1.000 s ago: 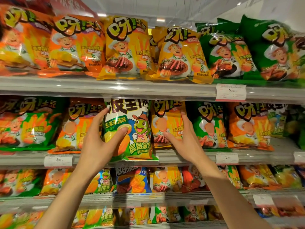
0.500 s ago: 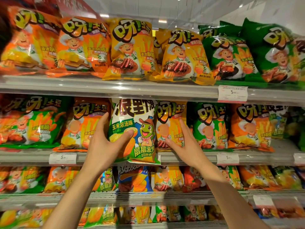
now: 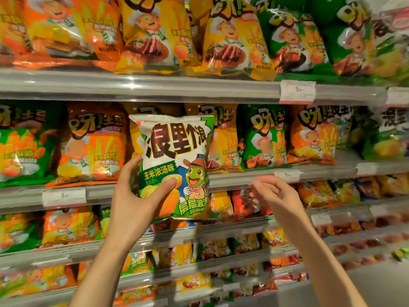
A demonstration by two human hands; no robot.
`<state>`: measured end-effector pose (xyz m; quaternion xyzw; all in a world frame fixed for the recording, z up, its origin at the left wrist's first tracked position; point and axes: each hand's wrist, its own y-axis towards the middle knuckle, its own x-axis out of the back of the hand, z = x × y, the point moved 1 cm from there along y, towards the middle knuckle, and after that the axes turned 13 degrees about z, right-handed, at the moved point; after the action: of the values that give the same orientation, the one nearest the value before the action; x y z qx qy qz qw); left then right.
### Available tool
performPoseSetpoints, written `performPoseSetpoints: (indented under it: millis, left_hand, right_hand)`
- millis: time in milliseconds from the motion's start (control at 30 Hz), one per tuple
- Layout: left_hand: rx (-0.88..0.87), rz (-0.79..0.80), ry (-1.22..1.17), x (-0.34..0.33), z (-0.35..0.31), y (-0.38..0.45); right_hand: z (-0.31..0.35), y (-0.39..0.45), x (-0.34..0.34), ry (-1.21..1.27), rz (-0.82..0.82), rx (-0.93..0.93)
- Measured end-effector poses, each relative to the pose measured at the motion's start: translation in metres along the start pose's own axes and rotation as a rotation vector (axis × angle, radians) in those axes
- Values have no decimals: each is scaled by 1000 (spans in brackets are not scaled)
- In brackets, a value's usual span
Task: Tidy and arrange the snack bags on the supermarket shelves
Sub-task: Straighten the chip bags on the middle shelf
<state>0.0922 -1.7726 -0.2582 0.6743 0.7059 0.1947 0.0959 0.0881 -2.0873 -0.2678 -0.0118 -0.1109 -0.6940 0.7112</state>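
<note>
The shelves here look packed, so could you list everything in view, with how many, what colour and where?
Frog bag: one, white and green with a cartoon frog, held in front of the middle shelf.
Chef bags: many, orange, yellow and green, standing in rows on the top and middle shelves.
Lower bags: many, mixed colours, too blurred to count, on the shelves below.
Shelves: several grey tiers across the view.
Price tags: several, white, clipped along the shelf edges.
Left hand: grips the frog bag, thumb across its front.
Right hand: in front of the shelf edge right of the bag, fingers loosely curled, holding nothing.
</note>
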Motion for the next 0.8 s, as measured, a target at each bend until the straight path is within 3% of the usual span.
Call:
performPoseSetpoints:
  millis: [133,333,800]
  left_hand:
    - [29,-43,-48,-23,6,-22]
    - [58,-45,-60,-85,8,-48]
    - [62,-71,-55,-313,-25,-66]
  right_hand:
    - [-21,-31,14,97,30,-18]
    - [-53,-59,66,164,-91,-112]
    - [-110,-81,292,42,-140,-92]
